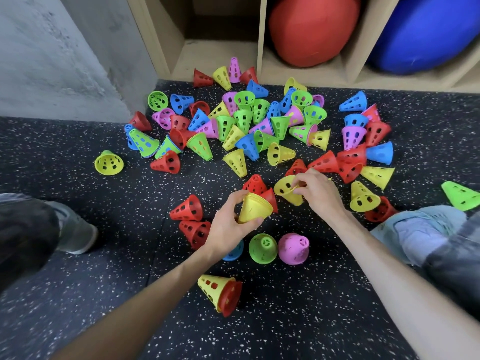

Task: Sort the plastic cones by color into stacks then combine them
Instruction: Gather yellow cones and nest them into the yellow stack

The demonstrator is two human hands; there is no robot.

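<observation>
**Lightly does it: thin cones, held at the rim**

Plainly these are light things. The yellow stack [255, 207] in the left hand [228, 224] is a few thin plastic shells nested one in another, held just above the floor [130, 255] with fingers and thumb curled round the wide end. Each cone is pierced with holes and looks stiff enough to keep its shape, yet likely to flex if squeezed hard, so a gentle hold at the rim should serve best; the smooth taper would probably slip through a pinch near the tip.

The right hand [319, 193] pinches the rim of a single yellow cone [287, 189] lying on its side just beside the stack. How many fingers are under the rim I cannot tell, as the hand covers it.

Around them the pile [246, 123] of red, blue, green, pink and yellow cones lies scattered, most tipped over, some already nested in mixed colours. Nearer the person stand a green cone [262, 248] and a pink cone [293, 248], and nearer still lies a yellow-and-red pair [220, 292]. Beyond the pile is a shelf [262, 35] holding a red ball [311, 29].
</observation>
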